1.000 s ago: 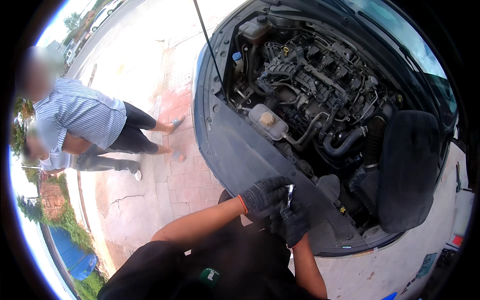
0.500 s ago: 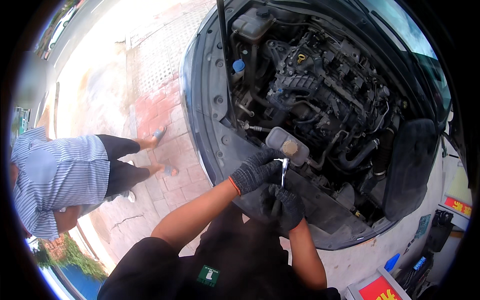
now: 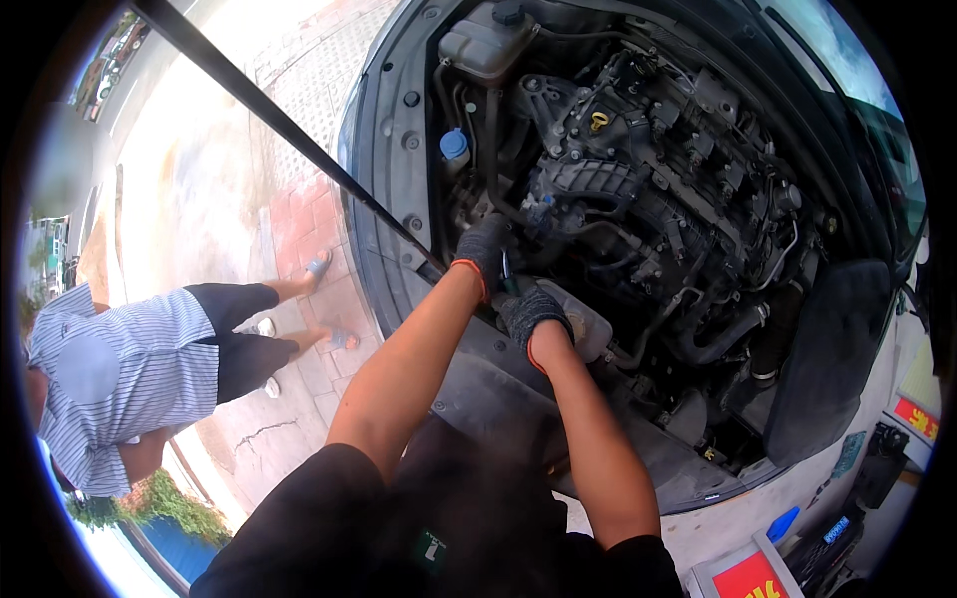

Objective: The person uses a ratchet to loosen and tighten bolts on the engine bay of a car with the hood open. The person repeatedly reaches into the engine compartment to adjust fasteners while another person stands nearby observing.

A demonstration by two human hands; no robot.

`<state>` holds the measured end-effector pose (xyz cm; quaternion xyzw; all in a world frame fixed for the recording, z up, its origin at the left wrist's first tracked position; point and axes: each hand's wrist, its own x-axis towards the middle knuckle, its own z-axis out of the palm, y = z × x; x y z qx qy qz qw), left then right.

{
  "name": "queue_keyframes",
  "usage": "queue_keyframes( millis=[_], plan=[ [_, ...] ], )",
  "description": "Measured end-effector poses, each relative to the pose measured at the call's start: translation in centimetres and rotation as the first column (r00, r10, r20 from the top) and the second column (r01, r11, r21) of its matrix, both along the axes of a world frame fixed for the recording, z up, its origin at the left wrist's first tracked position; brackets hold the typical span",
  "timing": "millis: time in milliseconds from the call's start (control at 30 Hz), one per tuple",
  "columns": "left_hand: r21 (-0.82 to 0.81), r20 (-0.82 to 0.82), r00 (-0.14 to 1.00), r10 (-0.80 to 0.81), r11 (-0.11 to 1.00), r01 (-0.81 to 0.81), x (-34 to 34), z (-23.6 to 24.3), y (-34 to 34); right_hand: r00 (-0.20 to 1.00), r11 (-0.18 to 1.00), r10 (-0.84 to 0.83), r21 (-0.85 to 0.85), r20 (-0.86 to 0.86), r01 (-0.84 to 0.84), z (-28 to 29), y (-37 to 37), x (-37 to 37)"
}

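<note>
Both my hands wear dark grey knitted gloves with orange cuffs and reach into the front of a car's engine bay. My right hand (image 3: 535, 317) is closed round the handle of a ratchet wrench (image 3: 506, 267), beside a pale plastic tank (image 3: 588, 327) that the hand and forearm partly cover. My left hand (image 3: 484, 251) curls at the wrench's far end, left of the right hand. Its fingertips are hidden, as is whatever the wrench head meets, among the parts below the blue cap (image 3: 454, 145).
A black hood prop rod (image 3: 289, 130) slants across the left of the bay. The engine (image 3: 638, 169) with a yellow dipstick ring (image 3: 599, 121) fills the far right. A person in a striped shirt (image 3: 150, 354) stands on the paving at left. A red-labelled box (image 3: 748, 578) is at lower right.
Both hands have moved up and left with the ratchet wrench, from in front of the pale tank to deeper in the bay. The view has shifted, and the prop rod now slants across.
</note>
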<state>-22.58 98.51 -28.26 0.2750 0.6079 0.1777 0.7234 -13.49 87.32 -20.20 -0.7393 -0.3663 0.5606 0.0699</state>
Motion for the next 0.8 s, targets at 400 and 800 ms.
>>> queue_keyframes(
  millis=[400,800],
  plan=[
    [0.211,-0.018,0.995,-0.103,0.972,0.104,5.2,-10.5,1.1,0.999,0.995,0.051,0.082,0.0,-0.051,-12.8,4.0,8.0],
    [-0.328,0.278,0.849,0.449,0.876,-0.355,5.2,-9.5,2.3,0.996,0.996,0.07,0.065,-0.052,-0.066,-15.8,4.0,8.1]
  ],
)
